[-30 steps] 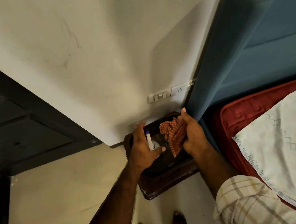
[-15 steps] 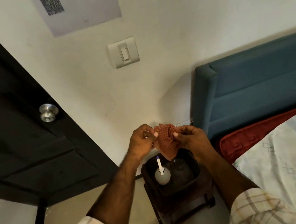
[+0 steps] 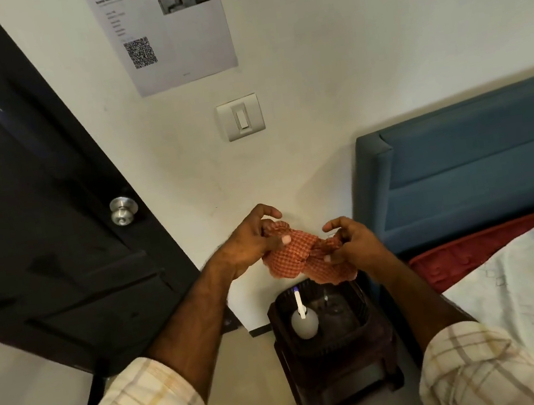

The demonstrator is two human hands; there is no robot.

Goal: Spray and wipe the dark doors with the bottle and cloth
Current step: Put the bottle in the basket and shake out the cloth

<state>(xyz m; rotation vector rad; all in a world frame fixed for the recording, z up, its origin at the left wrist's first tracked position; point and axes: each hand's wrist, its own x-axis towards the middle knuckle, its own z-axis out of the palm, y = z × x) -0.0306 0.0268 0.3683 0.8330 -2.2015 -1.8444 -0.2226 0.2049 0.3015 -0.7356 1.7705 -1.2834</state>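
An orange checked cloth [image 3: 305, 256] is stretched between my two hands at chest height. My left hand [image 3: 250, 241] grips its left end and my right hand [image 3: 351, 245] grips its right end. Below them a clear spray bottle [image 3: 304, 321] with a white nozzle stands upright in a dark basket [image 3: 357, 327]. The dark door [image 3: 28, 217] with a silver knob [image 3: 123, 210] fills the left side, well apart from both hands.
The basket rests on a dark brown stool [image 3: 348, 384] against the white wall. A blue headboard [image 3: 473, 154] and a bed with a red mattress [image 3: 474, 251] and pale sheet stand at the right. A light switch [image 3: 240, 117] and a paper notice [image 3: 163, 30] hang on the wall.
Both hands have lifted the cloth out of the basket, left the bottle standing there, and spread the cloth apart. The view has tilted up from the floor.
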